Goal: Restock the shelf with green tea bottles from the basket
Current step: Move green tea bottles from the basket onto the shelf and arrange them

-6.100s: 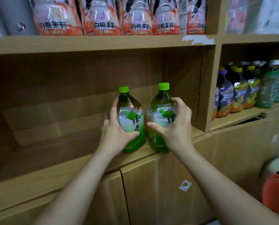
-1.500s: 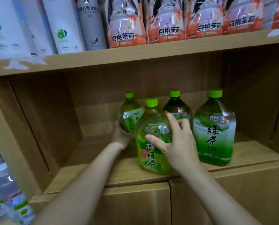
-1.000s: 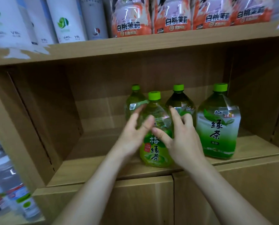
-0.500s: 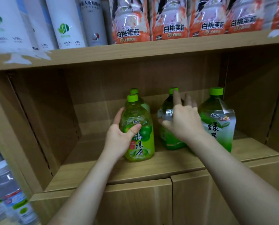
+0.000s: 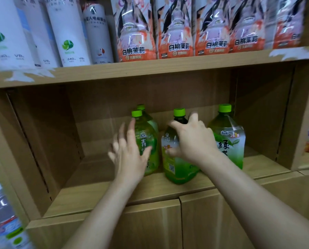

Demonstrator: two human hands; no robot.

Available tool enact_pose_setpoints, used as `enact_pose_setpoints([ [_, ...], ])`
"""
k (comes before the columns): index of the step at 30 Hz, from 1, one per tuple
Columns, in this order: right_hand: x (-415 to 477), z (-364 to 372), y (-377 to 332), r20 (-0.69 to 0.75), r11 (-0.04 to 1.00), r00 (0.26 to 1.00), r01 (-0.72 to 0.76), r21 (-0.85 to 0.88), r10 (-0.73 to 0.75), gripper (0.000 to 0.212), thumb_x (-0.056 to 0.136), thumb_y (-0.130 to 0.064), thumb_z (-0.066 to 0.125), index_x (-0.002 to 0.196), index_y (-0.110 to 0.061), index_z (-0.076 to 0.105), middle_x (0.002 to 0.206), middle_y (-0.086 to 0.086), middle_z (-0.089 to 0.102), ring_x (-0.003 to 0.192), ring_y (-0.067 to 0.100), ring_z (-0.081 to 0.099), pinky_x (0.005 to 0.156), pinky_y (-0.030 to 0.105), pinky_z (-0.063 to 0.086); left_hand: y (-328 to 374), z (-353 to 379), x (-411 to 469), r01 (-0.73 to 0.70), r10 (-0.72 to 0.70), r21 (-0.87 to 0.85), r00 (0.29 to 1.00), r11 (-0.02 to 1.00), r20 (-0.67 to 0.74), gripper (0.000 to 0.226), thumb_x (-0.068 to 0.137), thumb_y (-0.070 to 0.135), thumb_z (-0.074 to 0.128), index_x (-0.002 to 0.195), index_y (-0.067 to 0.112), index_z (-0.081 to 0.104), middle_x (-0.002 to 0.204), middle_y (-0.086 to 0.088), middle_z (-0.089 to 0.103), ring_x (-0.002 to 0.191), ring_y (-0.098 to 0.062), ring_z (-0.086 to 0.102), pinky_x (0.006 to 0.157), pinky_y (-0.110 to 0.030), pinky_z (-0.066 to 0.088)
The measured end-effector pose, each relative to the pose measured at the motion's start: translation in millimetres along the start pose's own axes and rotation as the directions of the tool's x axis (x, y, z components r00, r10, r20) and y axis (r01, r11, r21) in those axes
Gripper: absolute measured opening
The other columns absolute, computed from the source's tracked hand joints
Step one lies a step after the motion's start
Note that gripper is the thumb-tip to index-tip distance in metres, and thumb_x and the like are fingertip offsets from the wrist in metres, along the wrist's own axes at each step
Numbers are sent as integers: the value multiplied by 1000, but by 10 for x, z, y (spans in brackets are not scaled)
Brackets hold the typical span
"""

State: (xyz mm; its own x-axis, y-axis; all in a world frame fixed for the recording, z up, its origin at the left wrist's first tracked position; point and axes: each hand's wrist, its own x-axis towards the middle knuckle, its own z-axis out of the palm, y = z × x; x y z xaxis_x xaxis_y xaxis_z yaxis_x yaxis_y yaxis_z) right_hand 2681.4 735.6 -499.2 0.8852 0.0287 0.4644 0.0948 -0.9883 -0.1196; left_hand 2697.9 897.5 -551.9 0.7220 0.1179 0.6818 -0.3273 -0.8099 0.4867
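Note:
Several green tea bottles with green caps stand on the wooden shelf [image 5: 100,193]. The left front bottle [image 5: 147,141] has another bottle [image 5: 141,107] right behind it. My left hand [image 5: 130,155] is blurred, fingers spread, against the left front bottle's side without gripping it. My right hand [image 5: 193,141] is closed around the middle bottle [image 5: 177,166], which shows its back label. A third front bottle [image 5: 230,139] stands at the right, touching my right wrist. The basket is out of view.
The shelf above [image 5: 150,69] carries white bottles [image 5: 67,33] and orange peach-jasmine drink packs [image 5: 175,33]. Cabinet doors [image 5: 150,227] lie below the shelf. Water bottles [image 5: 3,218] stand at the lower left. The compartment's left half holds nothing.
My left hand has let go of the left front bottle and spread open. My right hand has closed on the middle bottle, which now stands further forward.

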Motion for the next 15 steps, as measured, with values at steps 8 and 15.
enact_pose_setpoints([
  [8,-384,-317,380,-98,693,990,143,707,-104,72,83,-30,69,138,-52,28,118,1,57,108,12,58,95,36,49,565,52,-425,95,30,-386,952,917,306,100,73,44,76,146,39,8,154,9,19,138,-11,23,100,-24,21],
  [15,-285,63,953,-54,776,888,-369,512,457,116,56,-68,75,143,-46,0,153,16,21,137,39,30,102,63,36,512,153,-271,230,-139,-402,960,886,243,101,55,44,87,140,31,34,130,4,56,122,-19,51,103,-40,43],
])
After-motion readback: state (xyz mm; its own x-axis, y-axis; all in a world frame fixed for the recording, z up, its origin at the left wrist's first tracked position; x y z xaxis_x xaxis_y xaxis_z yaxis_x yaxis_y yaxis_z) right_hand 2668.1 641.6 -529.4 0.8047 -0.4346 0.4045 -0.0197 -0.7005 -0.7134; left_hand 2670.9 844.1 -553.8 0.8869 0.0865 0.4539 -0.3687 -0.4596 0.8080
